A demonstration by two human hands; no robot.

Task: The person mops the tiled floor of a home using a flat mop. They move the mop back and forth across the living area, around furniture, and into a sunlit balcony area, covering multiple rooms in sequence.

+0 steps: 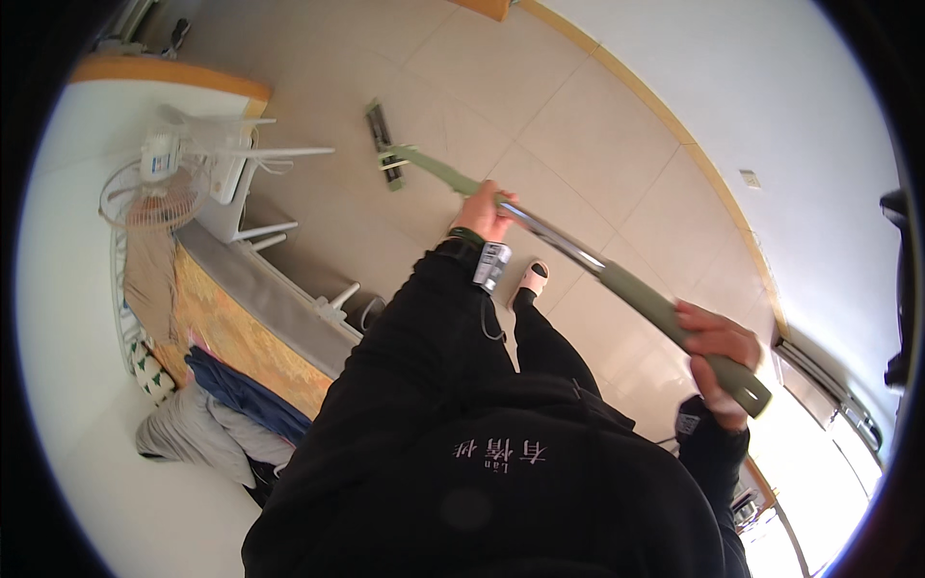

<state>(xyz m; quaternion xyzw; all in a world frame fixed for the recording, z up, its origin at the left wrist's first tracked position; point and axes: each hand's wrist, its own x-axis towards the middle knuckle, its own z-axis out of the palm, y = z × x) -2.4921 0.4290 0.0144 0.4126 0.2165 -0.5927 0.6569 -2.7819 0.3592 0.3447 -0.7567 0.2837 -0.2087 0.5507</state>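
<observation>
A green and silver mop (554,243) slants across the view from upper left to lower right. Its flat, dark and green head (379,125) rests on the tiled floor ahead. My left hand (485,214) is wrapped round the lower shaft, where the green part meets the metal tube. Near the top end, my right hand (718,356) grips the thick green handle and looks slightly blurred. Both arms wear black sleeves, and a small grey-and-white device sits at my left wrist.
Beige floor tiles (540,125) stretch ahead, bordered by a white wall (771,116) on the right. To the left stand a white fan (159,183), white chair legs (270,229) and a bed or bench with yellow fabric (241,318) and piled clothes (231,400). My slippered foot (533,279) is below.
</observation>
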